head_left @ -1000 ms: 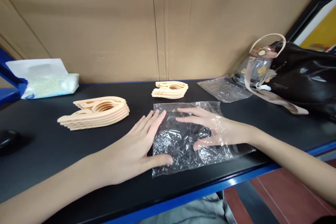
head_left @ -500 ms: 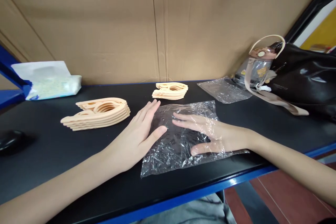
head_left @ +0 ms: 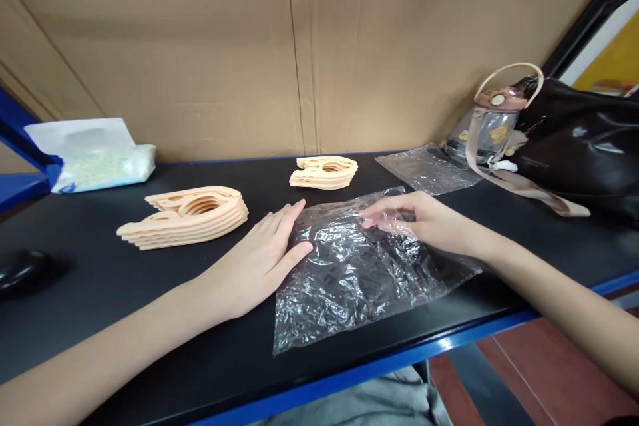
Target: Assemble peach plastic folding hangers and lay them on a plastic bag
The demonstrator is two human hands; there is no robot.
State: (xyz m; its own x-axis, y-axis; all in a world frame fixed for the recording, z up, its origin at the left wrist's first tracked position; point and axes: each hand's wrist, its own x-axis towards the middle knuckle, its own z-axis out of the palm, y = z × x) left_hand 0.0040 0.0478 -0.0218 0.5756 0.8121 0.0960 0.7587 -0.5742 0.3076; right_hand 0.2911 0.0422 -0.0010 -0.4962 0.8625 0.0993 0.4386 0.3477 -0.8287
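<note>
A clear plastic bag [head_left: 349,273] lies crinkled on the black tabletop between my hands. My left hand [head_left: 264,253] rests flat on its left edge, thumb and fingers stretched out and holding nothing. On the bag's right part, my right hand [head_left: 424,219] has its fingers bent together on the film near the far edge, and film partly covers the fingertips. Left of my left hand is a stack of cream folding hangers [head_left: 194,229]. A smaller stack of cream hangers [head_left: 324,181] sits beyond the bag.
A second clear bag [head_left: 429,170] lies at the back right, beside a strapped water bottle [head_left: 492,126] and a black leather bag [head_left: 579,146]. A tissue pack [head_left: 104,163] stands back left, and a black mouse [head_left: 24,269] lies at far left. Cardboard [head_left: 200,46] backs the table.
My right hand, spread under the film before, has drawn its fingers together and shifted toward the bag's far side. The bag's near edge has moved slightly closer; my left hand stays nearly still.
</note>
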